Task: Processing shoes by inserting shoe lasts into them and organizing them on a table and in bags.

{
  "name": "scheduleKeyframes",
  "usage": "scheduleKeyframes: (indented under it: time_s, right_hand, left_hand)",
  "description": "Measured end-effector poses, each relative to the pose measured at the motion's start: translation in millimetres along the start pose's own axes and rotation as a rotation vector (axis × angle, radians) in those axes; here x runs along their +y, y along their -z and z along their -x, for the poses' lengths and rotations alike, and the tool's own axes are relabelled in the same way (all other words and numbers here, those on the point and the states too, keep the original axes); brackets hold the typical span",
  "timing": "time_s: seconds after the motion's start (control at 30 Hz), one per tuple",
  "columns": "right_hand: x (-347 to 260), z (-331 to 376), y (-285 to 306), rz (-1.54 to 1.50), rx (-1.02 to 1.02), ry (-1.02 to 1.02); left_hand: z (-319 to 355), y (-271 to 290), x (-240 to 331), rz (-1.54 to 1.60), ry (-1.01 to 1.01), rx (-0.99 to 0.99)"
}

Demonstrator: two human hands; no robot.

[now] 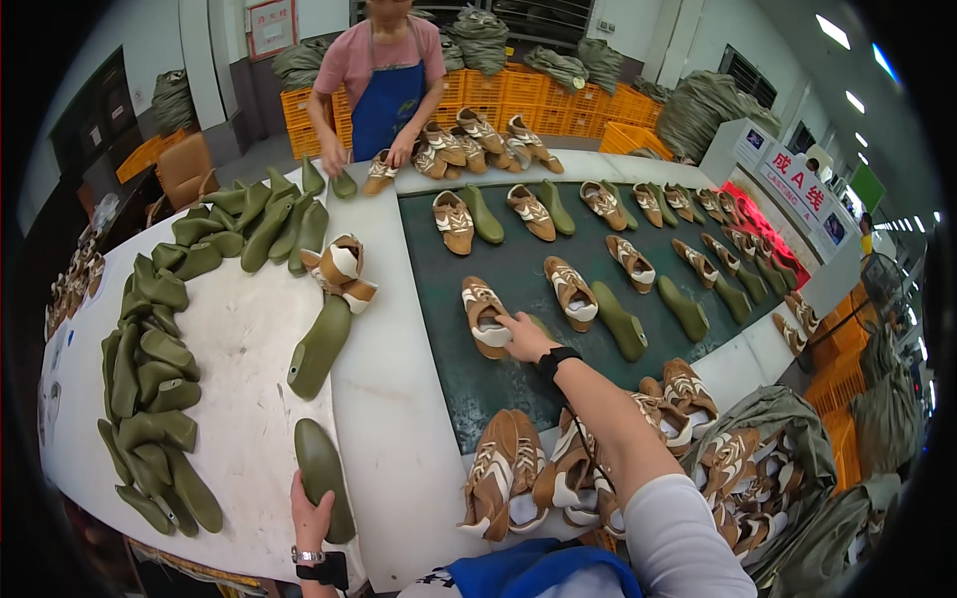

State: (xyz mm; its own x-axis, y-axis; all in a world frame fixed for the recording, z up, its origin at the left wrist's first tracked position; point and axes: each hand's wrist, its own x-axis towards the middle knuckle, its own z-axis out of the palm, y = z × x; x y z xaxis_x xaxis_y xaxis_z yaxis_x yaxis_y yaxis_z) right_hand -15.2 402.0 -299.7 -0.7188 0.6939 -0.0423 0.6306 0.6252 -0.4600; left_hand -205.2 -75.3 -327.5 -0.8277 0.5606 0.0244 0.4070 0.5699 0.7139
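My left hand (311, 516) grips the side of a green shoe last (321, 468) at the near edge of the white table. My right hand (528, 337) reaches across the dark green belt, its fingers closed on the heel collar of a brown-and-white sneaker (482, 299). Partly hidden behind that hand, another green last (539, 326) shows on the belt. A further last (321, 344) lies ahead of my left hand, its far end next to a stacked pair of sneakers (344, 267).
Many green lasts (150, 374) are heaped along the left of the white table (239, 344). Sneakers (508, 463) are piled close by my right forearm. Across the table a co-worker in a blue apron (384, 110) handles a shoe and a last. Orange crates (528, 92) stand behind.
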Motion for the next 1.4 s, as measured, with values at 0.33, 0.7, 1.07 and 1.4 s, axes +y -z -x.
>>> scheduleKeyframes:
  time_s: [0.33,0.7,1.07,1.4]
  right_hand:
    - [2,190,175,-0.274,0.075,0.237]
    - [159,567,-2,0.604,0.62,-1.006]
    - [119,608,72,-0.502,1.575,-0.859]
    - [69,557,126,-1.768,1.459,0.189]
  left_hand:
    - [3,-9,-7,0.37,0.3,-0.061]
    - [15,-76,38,0.346,0.13,-0.384]
    - [-33,-118,82,0.347,-0.316,-0.165]
    - [164,-113,352,0.671,-0.523,-1.399]
